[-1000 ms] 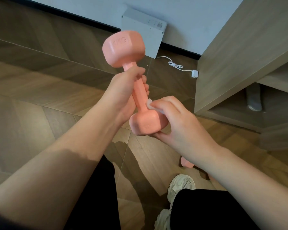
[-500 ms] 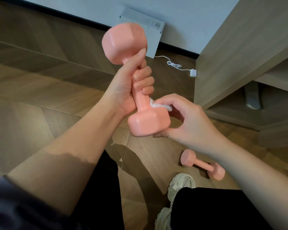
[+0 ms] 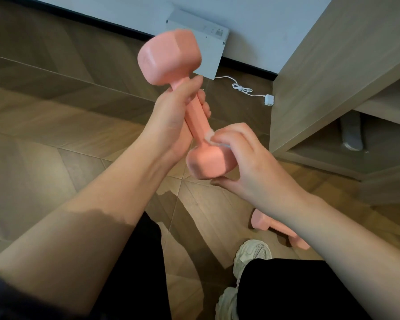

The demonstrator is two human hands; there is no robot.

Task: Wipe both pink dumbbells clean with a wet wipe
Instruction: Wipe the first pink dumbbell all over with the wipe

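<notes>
Head view: left grip (image 3: 171,121) curled round the handle of the dumbbell (image 3: 195,118), which was held tilted in mid-air. Right grip (image 3: 247,162) pinched the wipe (image 3: 209,135) against the handle's lower end. Judged: first dumbbell mid-wipe. Second dumbbell (image 3: 263,221) lay on the floor (image 3: 56,135). The next move probably calls for turning unwiped faces to the wipe.

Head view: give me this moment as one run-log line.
step: wiping held dumbbell | left hand: grips its handle | right hand: pinches wet wipe against handle base | other dumbbell: on floor
</notes>
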